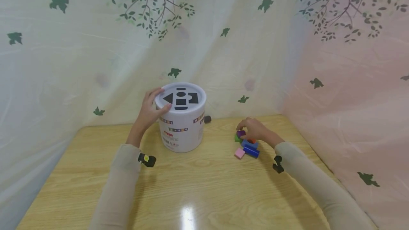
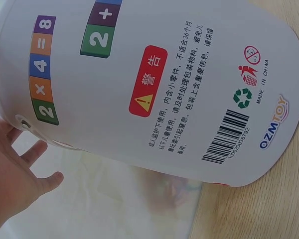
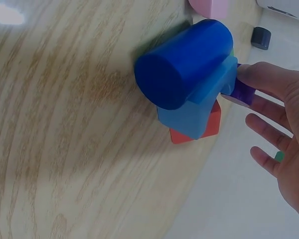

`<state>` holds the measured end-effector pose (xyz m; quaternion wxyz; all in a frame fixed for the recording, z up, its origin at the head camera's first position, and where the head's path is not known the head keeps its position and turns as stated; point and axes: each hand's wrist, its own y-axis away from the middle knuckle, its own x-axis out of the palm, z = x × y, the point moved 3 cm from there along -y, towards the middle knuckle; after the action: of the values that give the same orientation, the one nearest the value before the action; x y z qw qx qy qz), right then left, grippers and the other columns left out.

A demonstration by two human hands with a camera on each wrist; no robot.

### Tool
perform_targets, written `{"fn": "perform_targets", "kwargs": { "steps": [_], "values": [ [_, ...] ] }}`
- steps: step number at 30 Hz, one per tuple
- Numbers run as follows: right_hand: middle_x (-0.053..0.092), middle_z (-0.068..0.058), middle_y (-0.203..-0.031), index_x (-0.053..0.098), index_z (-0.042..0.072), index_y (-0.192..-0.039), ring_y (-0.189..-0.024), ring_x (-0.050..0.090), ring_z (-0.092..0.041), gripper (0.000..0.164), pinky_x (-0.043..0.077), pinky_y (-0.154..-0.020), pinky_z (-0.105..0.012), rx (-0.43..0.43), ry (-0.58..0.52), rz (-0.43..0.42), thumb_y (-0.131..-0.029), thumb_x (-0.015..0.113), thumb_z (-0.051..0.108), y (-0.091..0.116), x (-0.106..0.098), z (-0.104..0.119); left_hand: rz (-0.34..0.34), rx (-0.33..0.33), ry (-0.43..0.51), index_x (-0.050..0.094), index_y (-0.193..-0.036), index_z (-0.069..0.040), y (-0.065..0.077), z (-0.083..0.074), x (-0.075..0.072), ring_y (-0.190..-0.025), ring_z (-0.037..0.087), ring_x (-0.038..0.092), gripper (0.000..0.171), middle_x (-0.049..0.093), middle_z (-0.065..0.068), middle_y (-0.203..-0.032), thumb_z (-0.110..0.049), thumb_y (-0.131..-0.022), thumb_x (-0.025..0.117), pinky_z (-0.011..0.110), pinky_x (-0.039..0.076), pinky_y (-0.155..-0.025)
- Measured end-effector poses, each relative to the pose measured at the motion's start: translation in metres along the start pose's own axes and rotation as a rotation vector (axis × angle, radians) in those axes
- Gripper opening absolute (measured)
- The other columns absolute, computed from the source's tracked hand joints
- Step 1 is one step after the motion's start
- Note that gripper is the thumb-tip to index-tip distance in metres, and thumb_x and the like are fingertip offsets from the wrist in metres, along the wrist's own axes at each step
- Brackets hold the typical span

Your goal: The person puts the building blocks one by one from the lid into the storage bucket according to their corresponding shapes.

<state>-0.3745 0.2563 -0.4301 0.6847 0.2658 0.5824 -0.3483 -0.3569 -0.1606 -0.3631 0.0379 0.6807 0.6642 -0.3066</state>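
On the left, a white bucket (image 1: 182, 130) stands upright, its lid (image 1: 195, 87) pierced with several shaped holes. My left hand (image 1: 151, 107) rests on the lid's left edge with thumb and fingers spread. In the left wrist view that hand (image 2: 15, 174) is beside the bucket's top end. My right hand (image 1: 255, 130) pinches a purple block (image 3: 243, 93) between thumb and finger over a small cluster of blocks. Around it lie a dark blue cylinder (image 3: 184, 64), a lighter blue block (image 3: 189, 117), a red block (image 3: 212, 122), a green block (image 1: 238, 138) and a pink block (image 1: 239, 153).
A small black block (image 1: 207, 119) sits right of the bucket, near the back edge of the wooden table (image 1: 198, 187). Behind the table hangs a pale curtain (image 1: 127, 63) printed with leaves and branches; a pinkish stretch (image 1: 351, 116) runs along the right side.
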Motion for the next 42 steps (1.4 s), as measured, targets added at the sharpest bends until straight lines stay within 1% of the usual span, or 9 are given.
{"fn": "perform_targets", "kwargs": {
  "steps": [6, 12, 15, 19, 24, 27, 31, 38, 42],
  "values": [
    [0.075, -0.011, -0.108, 0.077, 0.005, -0.109, -0.102, 0.063, -0.03, 0.028, 0.056, -0.09, -0.05, 0.031, 0.011, 0.013, -0.083, 0.081, 0.012, 0.0, 0.0, 0.003, -0.007, 0.001, -0.004, 0.037, -0.158, -0.018, -0.001, 0.0, 0.0, -0.149, 0.035, 0.029, 0.076, 0.025, 0.01, -0.165, -0.037, -0.092, 0.071, 0.063, 0.032, -0.121],
    [0.075, -0.01, -0.106, 0.077, 0.004, -0.107, -0.097, 0.064, -0.025, 0.027, 0.056, -0.087, -0.048, 0.017, 0.034, -0.002, -0.082, 0.081, 0.012, -0.001, 0.002, 0.002, -0.008, 0.004, -0.002, 0.037, -0.158, -0.017, -0.001, -0.001, 0.001, -0.149, 0.035, 0.03, 0.077, 0.025, 0.01, -0.165, -0.037, -0.092, 0.071, 0.062, 0.033, -0.12],
    [0.075, -0.009, -0.105, 0.078, 0.005, -0.104, -0.099, 0.064, -0.027, 0.025, 0.055, -0.087, -0.052, 0.008, 0.051, -0.028, -0.081, 0.08, 0.013, -0.001, 0.004, 0.002, -0.005, 0.003, 0.0, 0.036, -0.158, -0.018, -0.001, -0.001, 0.001, -0.149, 0.035, 0.03, 0.077, 0.025, 0.01, -0.164, -0.038, -0.093, 0.071, 0.062, 0.034, -0.12],
    [0.072, -0.008, -0.104, 0.077, 0.009, -0.101, -0.099, 0.059, -0.028, 0.023, 0.05, -0.089, -0.057, 0.013, 0.075, -0.073, -0.081, 0.08, 0.017, 0.0, 0.006, 0.003, -0.002, 0.006, 0.0, 0.036, -0.158, -0.017, -0.002, -0.001, 0.002, -0.149, 0.035, 0.03, 0.077, 0.025, 0.01, -0.164, -0.037, -0.093, 0.07, 0.062, 0.034, -0.12],
    [0.068, -0.007, -0.101, 0.075, 0.01, -0.101, -0.095, 0.053, -0.026, 0.023, 0.047, -0.088, -0.056, 0.011, 0.089, -0.15, -0.082, 0.082, 0.019, -0.001, 0.006, 0.009, -0.003, 0.005, -0.002, 0.035, -0.158, -0.018, -0.002, 0.0, 0.002, -0.149, 0.035, 0.03, 0.076, 0.025, 0.01, -0.165, -0.038, -0.093, 0.07, 0.062, 0.035, -0.12],
    [0.068, -0.008, -0.1, 0.073, 0.009, -0.103, -0.096, 0.053, -0.027, 0.024, 0.045, -0.089, -0.056, 0.014, 0.072, -0.2, -0.083, 0.082, 0.02, -0.004, 0.005, 0.012, -0.005, 0.005, -0.002, 0.035, -0.158, -0.018, -0.002, 0.0, 0.001, -0.149, 0.035, 0.03, 0.076, 0.025, 0.009, -0.165, -0.038, -0.093, 0.07, 0.062, 0.035, -0.12],
    [0.067, -0.009, -0.099, 0.071, 0.007, -0.105, -0.098, 0.053, -0.029, 0.026, 0.042, -0.091, -0.057, 0.021, 0.015, -0.283, -0.084, 0.08, 0.018, -0.011, 0.0, 0.015, -0.007, 0.005, 0.001, 0.036, -0.158, -0.018, -0.002, 0.0, 0.001, -0.15, 0.035, 0.03, 0.076, 0.025, 0.009, -0.165, -0.038, -0.093, 0.07, 0.062, 0.034, -0.12],
    [0.07, -0.012, -0.101, 0.07, 0.005, -0.108, -0.101, 0.058, -0.032, 0.029, 0.041, -0.091, -0.055, 0.008, -0.058, -0.47, -0.085, 0.08, 0.018, -0.026, -0.02, 0.026, -0.005, -0.002, 0.006, 0.036, -0.158, -0.019, -0.001, 0.002, 0.0, -0.15, 0.035, 0.029, 0.077, 0.024, 0.009, -0.166, -0.038, -0.093, 0.071, 0.062, 0.034, -0.12],
    [0.07, -0.014, -0.101, 0.07, 0.004, -0.108, -0.1, 0.059, -0.032, 0.029, 0.041, -0.089, -0.053, 0.009, -0.106, -0.552, -0.085, 0.08, 0.017, -0.038, -0.036, 0.037, -0.005, -0.002, 0.016, 0.037, -0.158, -0.018, -0.001, 0.002, 0.0, -0.15, 0.035, 0.029, 0.076, 0.024, 0.01, -0.165, -0.038, -0.093, 0.071, 0.061, 0.035, -0.12]
  ]
}}
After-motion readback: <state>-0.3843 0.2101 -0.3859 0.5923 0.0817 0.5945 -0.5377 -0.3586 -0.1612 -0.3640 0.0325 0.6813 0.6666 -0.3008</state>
